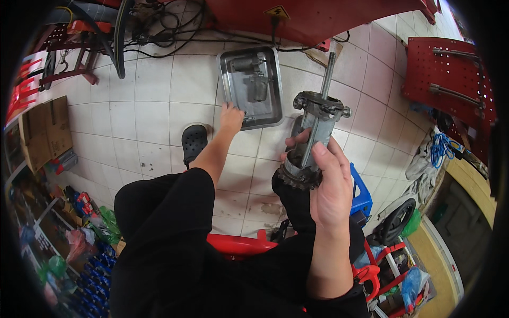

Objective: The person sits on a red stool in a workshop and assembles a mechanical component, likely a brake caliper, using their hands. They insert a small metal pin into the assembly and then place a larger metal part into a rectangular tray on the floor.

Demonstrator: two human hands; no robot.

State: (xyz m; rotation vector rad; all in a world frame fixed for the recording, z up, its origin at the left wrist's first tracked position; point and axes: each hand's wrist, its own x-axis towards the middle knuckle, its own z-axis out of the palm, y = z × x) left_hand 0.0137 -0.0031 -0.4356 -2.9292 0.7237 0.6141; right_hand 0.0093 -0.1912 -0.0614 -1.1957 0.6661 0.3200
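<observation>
My right hand [332, 177] is wrapped round a starter motor-like metal assembly [321, 124], held upright in front of me. This greasy grey piece has a cylindrical body, a clamp-like collar at the top, a toothed ring at the bottom and a long threaded rod [329, 71] rising out of it. Farther off, my left hand [231, 117] is at the near left corner of a metal tray [279, 87], its fingers curled down. What they grip is hidden. A small bolt [249, 118] lies beside them in the tray, and two grey cylindrical parts [258, 87] [246, 64] lie deeper in it.
The tray stands on a tiled floor [154, 116]. Behind it are black cables [212, 35] and a red machine [244, 18]. Cardboard boxes [45, 130] are at the left, a red perforated panel [440, 79] at the right. A blue plastic stool [361, 193] stands near my right knee.
</observation>
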